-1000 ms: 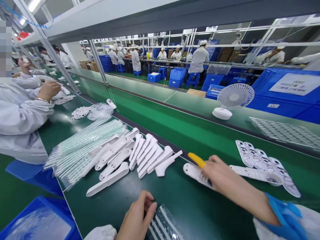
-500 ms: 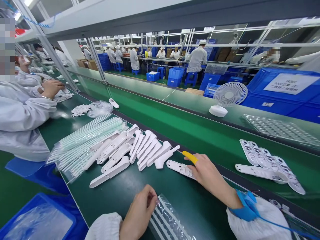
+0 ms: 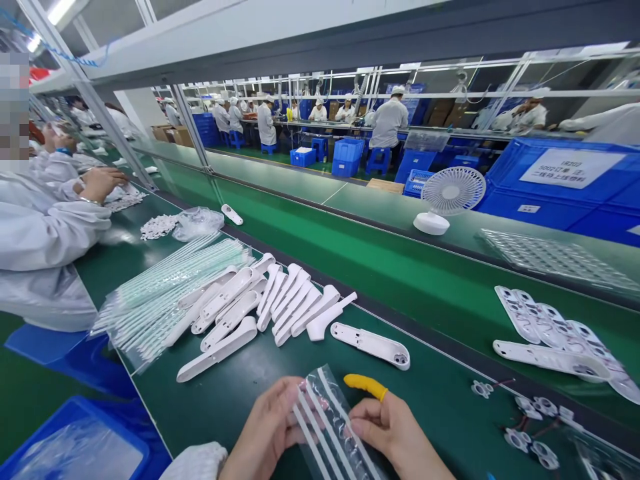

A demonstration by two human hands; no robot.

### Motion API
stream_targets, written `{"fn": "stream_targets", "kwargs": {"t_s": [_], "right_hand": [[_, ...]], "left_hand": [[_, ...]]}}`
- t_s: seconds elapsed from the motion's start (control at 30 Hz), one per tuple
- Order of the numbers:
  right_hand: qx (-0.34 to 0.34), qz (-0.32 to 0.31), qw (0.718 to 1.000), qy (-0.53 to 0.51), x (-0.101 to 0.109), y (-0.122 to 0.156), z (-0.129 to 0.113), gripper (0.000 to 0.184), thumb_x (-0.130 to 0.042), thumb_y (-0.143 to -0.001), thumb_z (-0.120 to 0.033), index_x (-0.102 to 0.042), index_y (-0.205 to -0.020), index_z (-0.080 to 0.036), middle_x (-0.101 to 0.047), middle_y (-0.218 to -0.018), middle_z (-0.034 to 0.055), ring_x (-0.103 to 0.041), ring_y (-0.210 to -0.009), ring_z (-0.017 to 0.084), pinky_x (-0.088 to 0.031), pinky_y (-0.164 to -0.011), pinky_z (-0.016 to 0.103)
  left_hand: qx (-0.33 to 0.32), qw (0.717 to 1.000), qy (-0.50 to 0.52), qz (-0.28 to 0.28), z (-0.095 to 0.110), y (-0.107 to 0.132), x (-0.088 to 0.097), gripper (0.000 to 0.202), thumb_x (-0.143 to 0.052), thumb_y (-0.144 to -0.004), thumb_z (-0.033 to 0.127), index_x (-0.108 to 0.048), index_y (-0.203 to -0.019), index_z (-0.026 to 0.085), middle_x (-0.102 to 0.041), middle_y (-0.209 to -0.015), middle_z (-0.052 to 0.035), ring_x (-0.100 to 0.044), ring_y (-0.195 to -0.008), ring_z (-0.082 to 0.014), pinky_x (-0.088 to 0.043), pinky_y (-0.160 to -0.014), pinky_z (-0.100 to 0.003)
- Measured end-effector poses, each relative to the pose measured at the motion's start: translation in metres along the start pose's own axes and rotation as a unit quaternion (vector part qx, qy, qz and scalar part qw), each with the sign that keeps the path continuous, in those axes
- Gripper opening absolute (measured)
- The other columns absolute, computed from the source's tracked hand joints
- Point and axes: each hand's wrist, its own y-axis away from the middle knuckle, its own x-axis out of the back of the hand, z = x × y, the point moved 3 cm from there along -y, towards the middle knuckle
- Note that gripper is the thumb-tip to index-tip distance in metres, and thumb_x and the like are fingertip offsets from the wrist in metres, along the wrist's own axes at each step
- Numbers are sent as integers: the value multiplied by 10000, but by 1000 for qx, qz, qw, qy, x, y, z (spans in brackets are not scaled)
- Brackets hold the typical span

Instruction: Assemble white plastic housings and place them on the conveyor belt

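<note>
A clear plastic sheet bearing several long white strips (image 3: 325,427) is held low at the front of the bench. My left hand (image 3: 267,427) is closed on its left edge. At the right edge, the thumb and fingers of my right hand (image 3: 387,430) pinch it; a yellow finger cot covers the outstretched index finger. Beyond the hands, a long white plastic shell (image 3: 371,345) lies alone, inner side up. To its left several similar white shells (image 3: 295,300) overlap in a row, some with angled ends.
A pile of pale green strips in plastic (image 3: 175,287) lies left. Small wired parts (image 3: 530,427) are at right. White shells (image 3: 550,360) sit on the green conveyor (image 3: 350,260). A white fan (image 3: 453,193) stands across it. A co-worker's sleeve (image 3: 55,213) is at left.
My right hand has left the lone white shell and come back to the plastic sheet. The sheet is raised slightly. The shells on the conveyor have shifted right and nearer.
</note>
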Motion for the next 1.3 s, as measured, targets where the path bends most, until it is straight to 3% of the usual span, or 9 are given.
{"fn": "stream_targets", "kwargs": {"t_s": [0.13, 0.27, 0.4, 0.47, 0.57, 0.8, 1.03, 1.2, 1.3], "right_hand": [[32, 21, 999, -27, -5, -7, 2, 348, -646, -548, -502, -562, -595, -168, -557, -562, -4, -534, -592, 166, -420, -600, 275], [57, 52, 994, 84, -7, -3, -6, 277, -594, -630, -448, -598, -661, -173, -608, -650, 35, -566, -668, 201, -448, -650, 303], [208, 182, 936, 217, -6, 12, -22, 180, -516, -750, -380, -583, -793, -218, -594, -784, 53, -556, -721, 210, -460, -662, 330], [278, 196, 902, 266, -13, 18, -25, 191, -439, -828, -369, -560, -765, -236, -565, -758, 42, -542, -700, 196, -462, -627, 317], [301, 205, 877, 314, -22, 21, -22, 258, -371, -873, -368, -548, -746, -230, -555, -730, 43, -530, -670, 190, -461, -585, 312], [247, 178, 894, 330, -25, 14, -15, 204, -439, -846, -317, -592, -742, -231, -593, -733, 28, -551, -690, 192, -468, -610, 307], [223, 128, 890, 377, -19, 11, -23, 186, -466, -805, -270, -607, -697, -213, -601, -742, 39, -549, -728, 203, -454, -676, 326], [195, 138, 925, 296, 5, 6, -37, 268, -440, -790, -349, -598, -621, -213, -583, -660, 24, -548, -636, 181, -441, -591, 288], [216, 178, 924, 261, 31, 8, -48, 277, -474, -754, -432, -627, -657, -222, -623, -711, 29, -573, -659, 190, -449, -630, 293]], "left_hand": [[12, 998, -62, -6, -21, -2, 2, 407, -748, -558, 455, -613, -757, 127, -606, -672, -27, -560, -681, -159, -438, -655, -271], [-24, 987, -153, 43, -25, -9, 7, 390, -699, -611, 473, -636, -744, 112, -592, -639, -19, -519, -632, -145, -400, -613, -252], [-41, 983, -173, 53, -21, -10, 7, 405, -673, -622, 498, -618, -716, 108, -602, -652, -30, -521, -631, -157, -404, -607, -257], [-54, 981, -178, 52, -20, -10, 7, 401, -666, -627, 500, -608, -708, 111, -605, -662, -30, -520, -622, -156, -408, -602, -257], [-68, 978, -190, 44, -19, -8, 5, 392, -659, -639, 496, -610, -707, 113, -592, -652, -17, -500, -601, -138, -399, -583, -241], [-51, 980, -191, 32, -21, -5, 5, 425, -634, -643, 537, -603, -712, 119, -557, -624, -4, -478, -587, -133, -404, -563, -238], [-50, 972, -226, 28, -22, -5, 0, 465, -582, -664, 580, -610, -732, 121, -550, -654, -12, -485, -597, -138, -436, -563, -248], [1, 970, -239, 49, -23, -6, 9, 542, -549, -640, 637, -578, -848, 138, -579, -717, -30, -552, -670, -192, -489, -582, -284], [-1, 926, -370, 79, -10, 3, 17, 567, -480, -712, 598, -472, -1062, 153, -584, -830, -63, -578, -725, -219, -490, -587, -299]]}}
